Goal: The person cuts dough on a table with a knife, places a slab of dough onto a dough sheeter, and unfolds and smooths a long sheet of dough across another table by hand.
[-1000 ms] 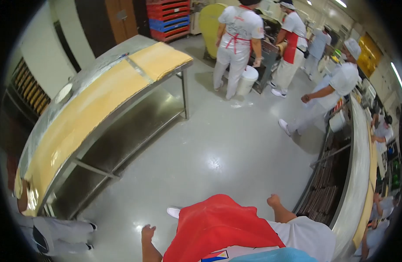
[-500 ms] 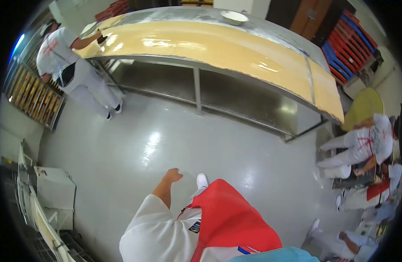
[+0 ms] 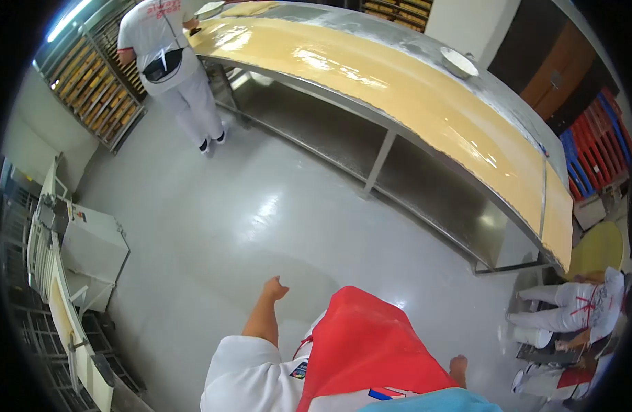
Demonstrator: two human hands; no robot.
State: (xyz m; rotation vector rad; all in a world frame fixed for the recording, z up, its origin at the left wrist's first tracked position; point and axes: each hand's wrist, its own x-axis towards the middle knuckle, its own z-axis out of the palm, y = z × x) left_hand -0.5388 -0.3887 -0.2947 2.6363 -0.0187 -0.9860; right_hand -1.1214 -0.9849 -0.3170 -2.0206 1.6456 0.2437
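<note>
My left hand (image 3: 276, 288) hangs over the grey floor, left of the red apron (image 3: 367, 343) I wear. It holds nothing that I can see, and its fingers are loosely bent and a little apart. Past the right edge of the apron, part of my right hand (image 3: 458, 365) shows low in the view; its fingers are too hidden to read. Neither hand touches anything visible. Ahead of me a long metal table (image 3: 379, 161) carries a wide, shiny yellow dough sheet (image 3: 398, 96).
A co-worker (image 3: 168, 62) stands at the table's left end. A white bowl (image 3: 459, 63) sits on it. Racks of filled trays (image 3: 96, 86) stand back left, a white machine (image 3: 93, 247) left. Stacked red and blue crates (image 3: 601, 147) and another co-worker (image 3: 570, 305) are right.
My view has turned left, so the table and the co-workers sit further right in it. My right hand has come into sight beside the apron. My left hand still hangs in front.
</note>
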